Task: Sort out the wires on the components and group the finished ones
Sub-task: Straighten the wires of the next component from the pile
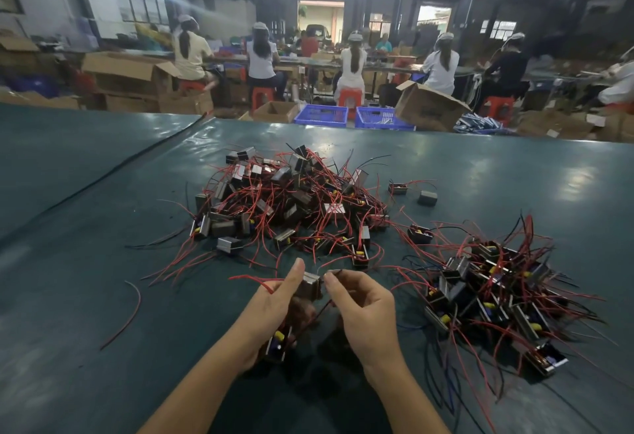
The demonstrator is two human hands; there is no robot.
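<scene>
My left grip (pixel 274 303) is closed around a grey component (pixel 310 285), thumb pointing up along its side, and a second component (pixel 277 348) with yellow and blue parts sits lower against the same palm. My right grip (pixel 363 306) is narrow, thumb and forefinger pinching a thin wire (pixel 338 271) just beside the held component. Both are raised over the near edge of the dark green tabletop (pixel 85 262). Beyond them lies the big pile (pixel 291 200) of components tangled in red wires. A smaller pile (pixel 487 289) lies to the right. A loose red wire (pixel 132 310) lies alone to the left.
</scene>
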